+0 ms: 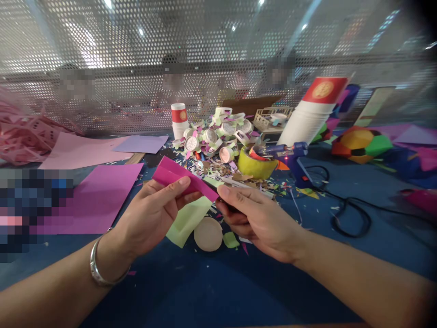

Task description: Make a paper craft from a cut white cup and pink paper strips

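My left hand (160, 207) pinches a folded strip of magenta paper (177, 173) between thumb and fingers, with a silver bangle on that wrist. My right hand (249, 214) is closed around dark-handled scissors (227, 204); their blades are mostly hidden at the right end of the strip. Just below the hands, a light green sheet of paper (189, 218) lies on the blue table. Beside it are a round pale disc (208, 234) and a small green scrap (231, 240).
Behind the hands are paper-trimmed cup pieces (218, 132) and scattered scraps. A glue gun (295, 161) rests on a yellow bowl (256, 164), its cord (351, 218) looping right. Paper cup stacks (307, 118) stand behind. Magenta sheets (102, 196) lie left.
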